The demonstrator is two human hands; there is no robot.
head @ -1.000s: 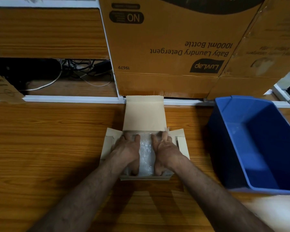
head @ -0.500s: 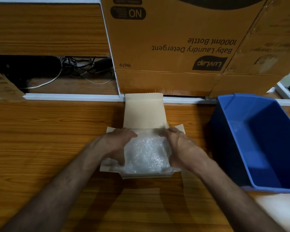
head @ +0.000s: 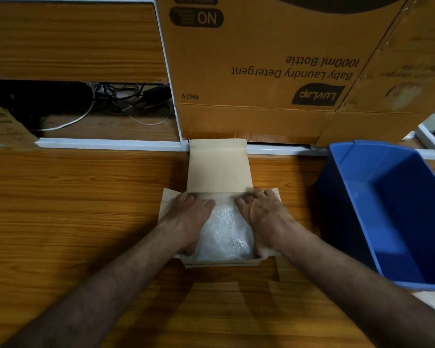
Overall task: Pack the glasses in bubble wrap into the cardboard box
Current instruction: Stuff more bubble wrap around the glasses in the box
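A small tan cardboard box [head: 221, 262] sits on the wooden table, its lid flap [head: 217, 167] standing open on the far side. A bubble-wrap bundle [head: 224, 232] fills the box; the glasses inside it are hidden. My left hand [head: 189, 217] lies palm down on the left side of the bundle, over the left side flap [head: 165, 202]. On the right side, my right hand [head: 264, 217] presses down in the same way, beside the right side flap [head: 276, 195]. The fingertips of both hands reach the far edge of the box.
A blue plastic bin [head: 387, 212] stands close to the right of the box. Large brown cartons [head: 261, 71] rise behind it at the table's back edge. Cables [head: 126, 101] lie in a recess at the back left. Bare wooden tabletop [head: 73, 209] extends to the left.
Half a second ago my hands were spread out at the sides of the bundle. They have come back in and now press down on it inside the box.
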